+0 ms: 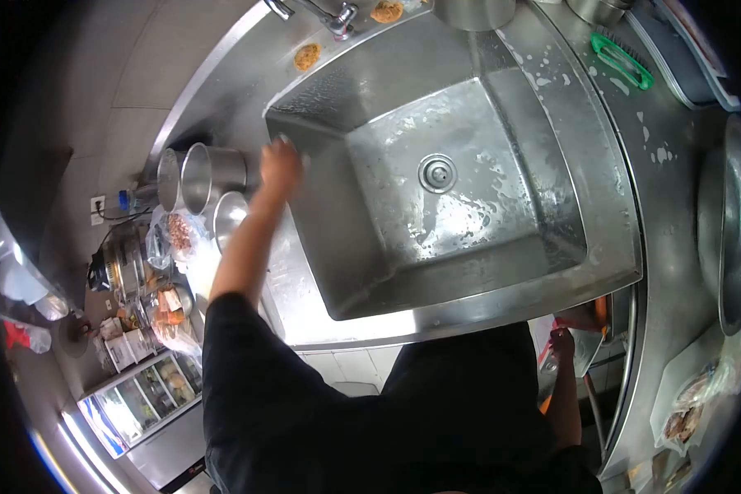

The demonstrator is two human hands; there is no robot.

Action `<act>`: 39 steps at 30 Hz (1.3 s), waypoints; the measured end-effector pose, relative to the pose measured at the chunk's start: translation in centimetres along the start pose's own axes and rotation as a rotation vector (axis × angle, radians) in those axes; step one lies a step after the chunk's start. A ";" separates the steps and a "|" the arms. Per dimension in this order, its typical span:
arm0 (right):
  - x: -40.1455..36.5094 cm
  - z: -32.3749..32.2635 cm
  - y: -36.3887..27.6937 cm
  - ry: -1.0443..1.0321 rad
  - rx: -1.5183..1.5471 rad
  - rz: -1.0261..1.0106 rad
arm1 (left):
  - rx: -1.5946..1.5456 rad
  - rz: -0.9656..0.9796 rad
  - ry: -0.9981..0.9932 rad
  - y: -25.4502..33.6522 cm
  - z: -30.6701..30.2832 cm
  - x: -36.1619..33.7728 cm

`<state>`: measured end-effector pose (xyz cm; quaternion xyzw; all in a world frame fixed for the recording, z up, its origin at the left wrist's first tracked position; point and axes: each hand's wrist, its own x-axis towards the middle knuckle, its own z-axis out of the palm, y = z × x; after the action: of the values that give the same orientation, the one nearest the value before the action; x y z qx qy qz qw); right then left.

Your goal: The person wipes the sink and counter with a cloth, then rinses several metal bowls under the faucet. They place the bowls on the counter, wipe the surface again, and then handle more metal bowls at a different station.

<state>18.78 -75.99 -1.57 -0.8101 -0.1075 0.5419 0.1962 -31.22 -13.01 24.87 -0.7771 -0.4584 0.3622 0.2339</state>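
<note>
My left hand [280, 170] is over the left rim of a large steel sink [403, 319], blurred by motion. Its fingers look curled in, and whatever they hold, if anything, is hidden. Inside the sink are water streaks and a round drain [438, 174]. My right hand [561, 344] hangs low at my right side, below the sink's front edge. Its fingers are curled beside a clear plastic bag [586, 350] and some red and white items; I cannot make out whether it grips any of them.
A faucet [340, 20] and two brown sponges [307, 57] are at the sink's back edge. Steel pots [210, 177] stand left. A green brush [622, 60] lies on the right counter, near a large metal basin [734, 222] and a bag of food [690, 412].
</note>
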 end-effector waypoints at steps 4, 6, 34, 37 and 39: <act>-1.0 0.9 -0.5 0.030 0.026 0.065 | 0.014 0.079 -0.035 0.4 1.6 3.8; -1.4 2.3 -0.4 -0.007 0.067 0.075 | 0.014 0.294 -0.106 5.7 6.7 -0.5; -10.0 3.4 2.5 0.092 0.226 0.401 | -0.110 0.288 -0.265 19.6 13.7 7.0; -6.9 3.4 5.3 0.037 0.511 0.324 | -0.067 0.528 -0.667 21.1 8.2 2.3; -6.1 3.5 1.8 0.018 0.415 0.278 | -0.266 0.170 -0.639 27.3 14.2 -4.1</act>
<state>13.16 -79.27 1.56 -0.7642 0.1201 0.5671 0.2829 -28.81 -29.03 -1.60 -0.6837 -0.4852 0.5423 -0.0557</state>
